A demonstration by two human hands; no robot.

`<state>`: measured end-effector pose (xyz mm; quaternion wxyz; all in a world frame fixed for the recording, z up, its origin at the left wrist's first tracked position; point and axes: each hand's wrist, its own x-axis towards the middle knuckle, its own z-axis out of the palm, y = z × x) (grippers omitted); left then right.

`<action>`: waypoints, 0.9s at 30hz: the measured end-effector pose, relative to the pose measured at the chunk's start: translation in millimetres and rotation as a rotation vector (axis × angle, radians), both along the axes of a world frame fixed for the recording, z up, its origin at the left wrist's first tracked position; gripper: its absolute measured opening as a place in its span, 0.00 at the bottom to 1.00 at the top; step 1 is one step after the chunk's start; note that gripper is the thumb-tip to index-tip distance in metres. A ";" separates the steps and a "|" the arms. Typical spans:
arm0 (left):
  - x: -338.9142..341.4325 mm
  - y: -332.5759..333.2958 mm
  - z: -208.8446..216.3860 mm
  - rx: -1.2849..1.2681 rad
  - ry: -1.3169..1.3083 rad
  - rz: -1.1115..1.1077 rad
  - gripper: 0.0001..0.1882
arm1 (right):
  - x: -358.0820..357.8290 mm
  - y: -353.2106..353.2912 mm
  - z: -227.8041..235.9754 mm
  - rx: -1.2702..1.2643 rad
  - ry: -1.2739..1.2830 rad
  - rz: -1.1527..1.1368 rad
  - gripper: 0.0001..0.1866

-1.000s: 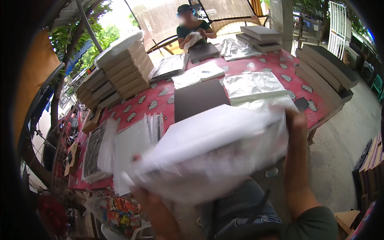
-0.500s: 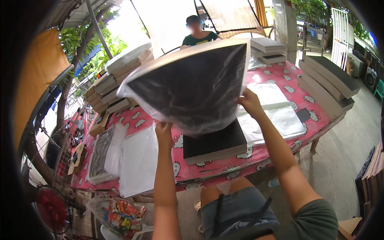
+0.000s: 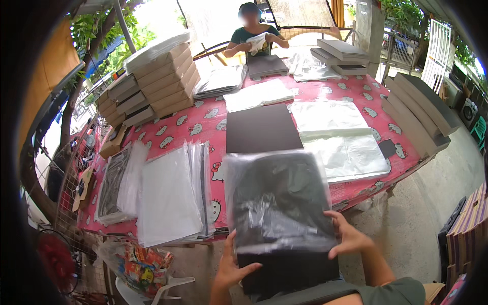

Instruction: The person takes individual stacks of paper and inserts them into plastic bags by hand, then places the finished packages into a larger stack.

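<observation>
Close to my body, both hands hold a flat black board [image 3: 287, 267] by its two sides. A clear plastic bag [image 3: 277, 201] covers its far part, and the near end shows bare black. My left hand [image 3: 235, 267] grips the left edge with the thumb on top. On the opposite edge, my right hand [image 3: 349, 238] has its thumb and fingers at the bag's side. Just beyond lies another black board [image 3: 262, 127] on the table. White plastic bags [image 3: 338, 142] are spread to its right; a pile of clear sleeves [image 3: 170, 195] lies to the left.
A pink patterned cloth [image 3: 175, 132] covers the table. Brown boxes [image 3: 168, 79] are stacked at the far left, thick grey boards [image 3: 417, 109] at the right edge. Across the table a person [image 3: 256, 38] handles something white. A plastic bag of colourful packets [image 3: 145, 269] sits below.
My hands have brought the bagged black board down from above the table and in toward my body. The far side of the table has come into view, with the other person's hands holding something white.
</observation>
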<state>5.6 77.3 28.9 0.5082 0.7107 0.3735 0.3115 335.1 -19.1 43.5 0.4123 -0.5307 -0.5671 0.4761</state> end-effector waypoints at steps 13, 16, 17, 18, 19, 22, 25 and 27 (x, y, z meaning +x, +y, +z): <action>-8.3 -119.4 -55.8 0.073 -0.201 0.694 0.16 | -40.8 -130.0 -47.5 0.088 -0.502 -0.055 0.34; 11.8 -99.8 -57.7 -0.193 -0.614 0.913 0.13 | -48.9 -133.1 -44.8 -0.133 -0.407 0.036 0.39; 19.2 -87.8 -54.5 -0.062 -0.770 0.915 0.12 | -52.4 -130.7 -48.4 -0.127 -0.430 0.034 0.39; 21.8 -79.0 -51.3 0.033 -0.755 0.931 0.11 | -61.7 -125.0 -46.1 -0.046 -0.485 -0.028 0.37; 23.2 -69.6 -49.3 0.138 -0.737 0.939 0.10 | -70.9 -119.3 -44.9 0.035 -0.540 -0.097 0.35; 5.8 -27.3 -46.5 0.383 -0.583 1.008 0.08 | -97.2 -50.3 -33.9 0.358 -0.561 -0.155 0.32; -47.9 35.1 -30.8 0.776 -0.126 1.257 0.08 | -141.5 12.6 -38.2 0.597 -0.451 0.124 0.30; -78.3 75.0 -9.3 0.782 -0.237 1.375 0.08 | -176.5 47.1 -41.9 0.751 -0.416 0.235 0.29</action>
